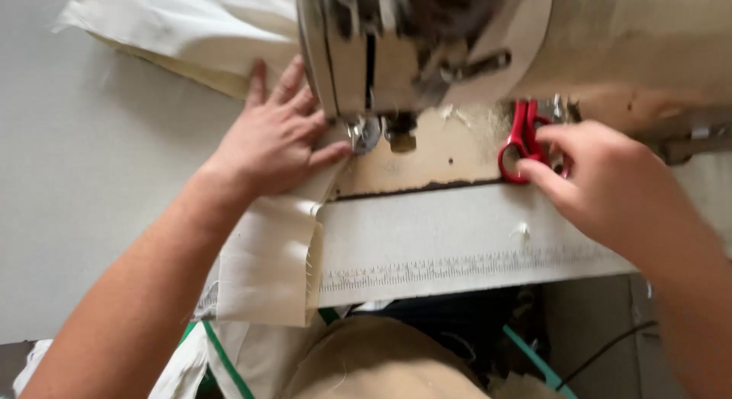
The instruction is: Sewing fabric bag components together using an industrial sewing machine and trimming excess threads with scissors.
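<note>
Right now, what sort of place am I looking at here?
Most likely a sewing workshop or tailor's bench. An industrial sewing machine fills the top, the left hand presses cream cloth flat beside its presser foot, and the right hand reaches red-handled scissors.

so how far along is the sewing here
Done: the cream fabric already lies flat on the machine bed, its edge up by the presser foot. In hand: the left hand presses the fabric flat, while the right hand has its fingers at the red scissors beside the machine. Left: no finished seam is visible, and a frayed edge shows, so stitching looks unfinished.
</note>
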